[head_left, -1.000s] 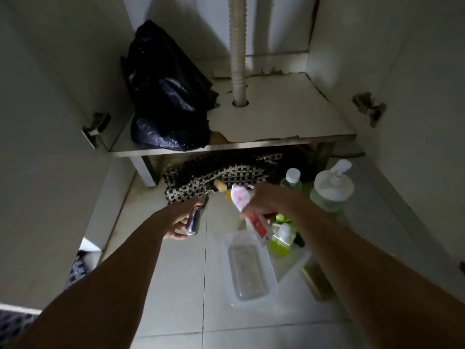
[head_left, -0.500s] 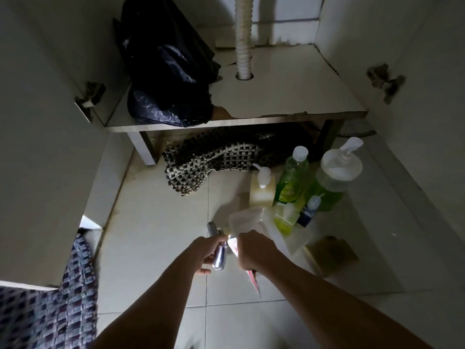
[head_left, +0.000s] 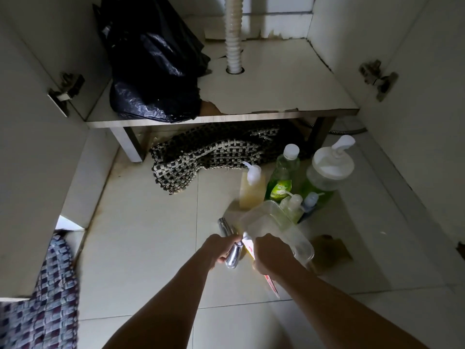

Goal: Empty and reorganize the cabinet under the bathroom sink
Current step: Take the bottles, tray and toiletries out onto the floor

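My left hand (head_left: pixel 219 250) grips a shiny metal tube-shaped part (head_left: pixel 231 245) over the floor tiles. Right beside it my right hand (head_left: pixel 270 253) holds a red and white tube (head_left: pixel 270 279) whose end sticks out below the fist. Both hands hover at the near corner of a clear plastic tray (head_left: pixel 274 222). Inside the cabinet a black plastic bag (head_left: pixel 151 61) sits on the left of the cabinet floor (head_left: pixel 289 86), next to the white drain hose (head_left: pixel 234 34).
On the floor tiles stand a yellow pump bottle (head_left: pixel 251 187), a green bottle (head_left: pixel 283 177), a large green pump jar (head_left: pixel 327 170) and small bottles (head_left: pixel 299 206). A checked woven mat (head_left: pixel 208 154) lies under the cabinet. Open doors flank both sides; a patterned cloth (head_left: pixel 42 298) is at left.
Both hands pulled back toward me from near the cabinet front and came together, still holding the metal part and the tube. The view tilted down, showing the bottles more fully.
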